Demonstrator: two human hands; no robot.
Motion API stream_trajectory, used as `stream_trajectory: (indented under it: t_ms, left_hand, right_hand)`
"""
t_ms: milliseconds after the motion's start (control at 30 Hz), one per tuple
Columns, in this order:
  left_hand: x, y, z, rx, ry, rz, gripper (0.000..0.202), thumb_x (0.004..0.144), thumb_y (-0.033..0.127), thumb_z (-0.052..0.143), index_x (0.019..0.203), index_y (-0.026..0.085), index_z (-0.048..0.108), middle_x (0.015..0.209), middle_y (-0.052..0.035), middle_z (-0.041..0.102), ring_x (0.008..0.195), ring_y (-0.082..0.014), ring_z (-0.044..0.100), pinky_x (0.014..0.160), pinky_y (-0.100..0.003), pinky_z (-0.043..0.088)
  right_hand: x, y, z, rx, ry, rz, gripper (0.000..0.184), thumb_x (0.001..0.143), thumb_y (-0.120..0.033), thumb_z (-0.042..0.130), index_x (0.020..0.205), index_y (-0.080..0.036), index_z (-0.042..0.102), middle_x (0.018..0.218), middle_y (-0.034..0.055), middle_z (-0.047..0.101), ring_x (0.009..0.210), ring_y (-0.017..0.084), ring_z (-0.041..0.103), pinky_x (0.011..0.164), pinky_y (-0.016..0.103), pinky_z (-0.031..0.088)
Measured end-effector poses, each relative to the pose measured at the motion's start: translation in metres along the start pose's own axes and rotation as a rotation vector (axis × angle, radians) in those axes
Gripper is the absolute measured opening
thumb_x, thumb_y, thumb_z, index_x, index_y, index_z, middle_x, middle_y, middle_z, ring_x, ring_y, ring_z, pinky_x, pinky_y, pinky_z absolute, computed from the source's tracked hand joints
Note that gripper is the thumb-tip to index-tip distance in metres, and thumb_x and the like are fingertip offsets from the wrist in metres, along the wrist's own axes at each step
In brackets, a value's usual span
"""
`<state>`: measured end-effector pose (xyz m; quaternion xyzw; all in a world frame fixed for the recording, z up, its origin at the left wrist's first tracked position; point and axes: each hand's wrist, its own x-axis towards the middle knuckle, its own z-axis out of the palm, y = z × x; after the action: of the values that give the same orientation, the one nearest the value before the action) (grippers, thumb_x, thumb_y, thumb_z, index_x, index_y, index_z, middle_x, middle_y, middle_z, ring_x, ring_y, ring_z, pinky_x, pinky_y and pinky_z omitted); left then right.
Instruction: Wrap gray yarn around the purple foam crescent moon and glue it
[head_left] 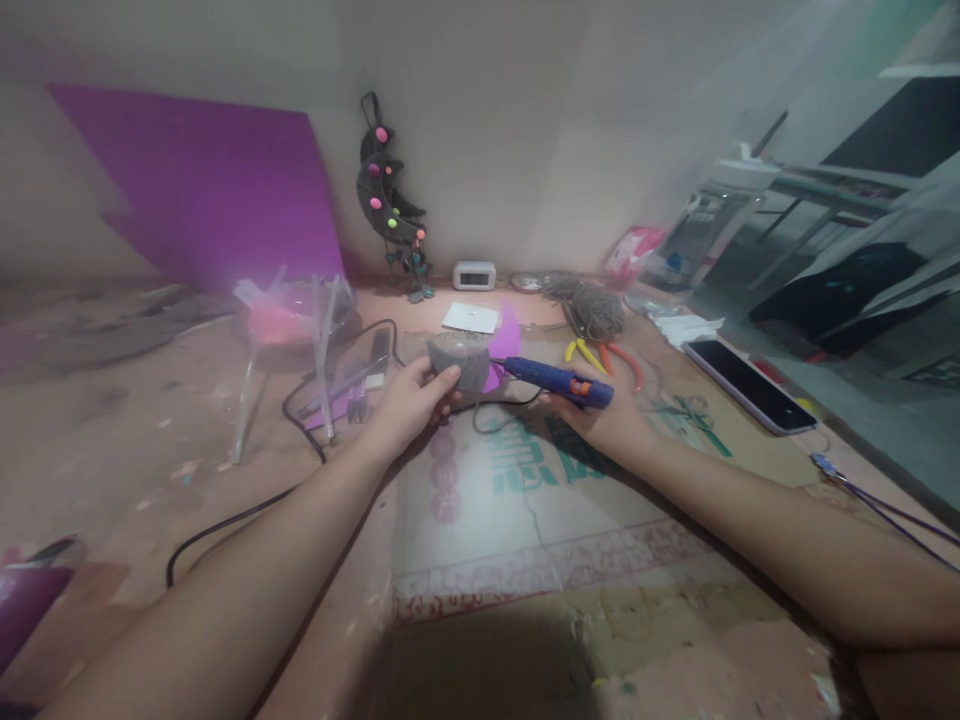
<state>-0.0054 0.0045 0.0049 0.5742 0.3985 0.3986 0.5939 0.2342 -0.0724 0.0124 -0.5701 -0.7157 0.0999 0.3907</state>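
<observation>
My left hand [411,402] is closed around a grey twine-wrapped piece [461,358], held just above the floor. My right hand [600,418] grips a blue glue gun [559,380] with an orange trigger. The gun's nozzle points left and meets the grey piece's right side. A purple paper shape [507,345] lies right behind the grey piece. Both forearms reach in from the bottom corners over a flattened cardboard sheet [525,500] with green print.
A black cable [300,420] runs left across the floor. Pliers with yellow and orange handles [604,355] and a twine bundle [592,305] lie behind the gun. A phone [746,385] rests at right. A purple board [217,190], a moon ornament [390,200] and a white clock [474,275] stand by the wall.
</observation>
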Motion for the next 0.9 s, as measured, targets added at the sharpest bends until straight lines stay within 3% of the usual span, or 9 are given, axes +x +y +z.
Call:
stream_trajectory:
  t_ms: [700,900]
  left_hand:
    - [0.0005,-0.0026,-0.0015,0.084,-0.057,0.066,0.028,0.078,0.043,0.066,0.081,0.017,0.057,0.058,0.0022,0.059,0.041,-0.0070,0.044,0.038,-0.017,0.033]
    - [-0.0001,-0.0028,-0.0014,0.096,-0.071,0.065,0.031,0.078,0.045,0.066,0.082,0.016,0.057,0.059,0.0011,0.060,0.042,-0.0072,0.046,0.039,-0.017,0.035]
  right_hand:
    - [0.0002,0.0079,0.0018,0.040,0.035,0.004,0.025,0.077,-0.041,0.071,0.089,-0.023,0.058,0.078,0.0020,0.062,0.073,0.021,0.059,0.065,0.032,0.047]
    - [-0.0003,-0.0014,-0.0022,0.014,0.097,-0.011,0.019,0.080,-0.037,0.069,0.091,-0.024,0.061,0.083,0.0044,0.066,0.077,0.023,0.063,0.070,0.037,0.050]
